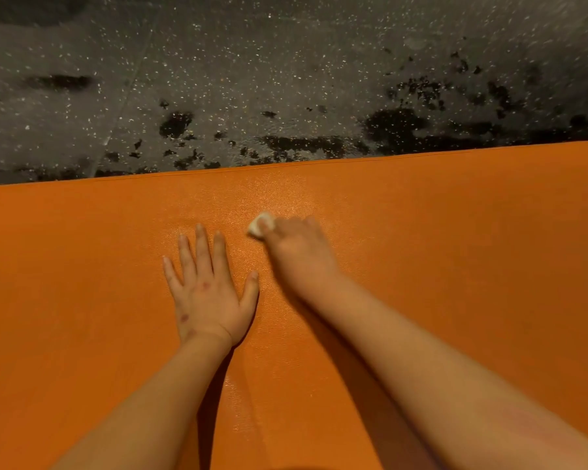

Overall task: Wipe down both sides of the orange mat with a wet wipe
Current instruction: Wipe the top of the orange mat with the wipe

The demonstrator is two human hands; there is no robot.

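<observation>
Orange mat (455,249): spread flat on speckled floor (218,79), pinned under splayed left hand (211,293), balled wet wipe (259,224) gripped in right hand (297,252)'s curled fingers; risked skipped patches, wad being small.

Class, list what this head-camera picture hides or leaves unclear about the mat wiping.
Head view:
1. orange mat: underside hidden against the floor; frame cuts off three sides.
2. wet wipe: mostly covered by the right hand, both motion-blurred.
3. floor: dark patches, wet or stained, unclear.
</observation>
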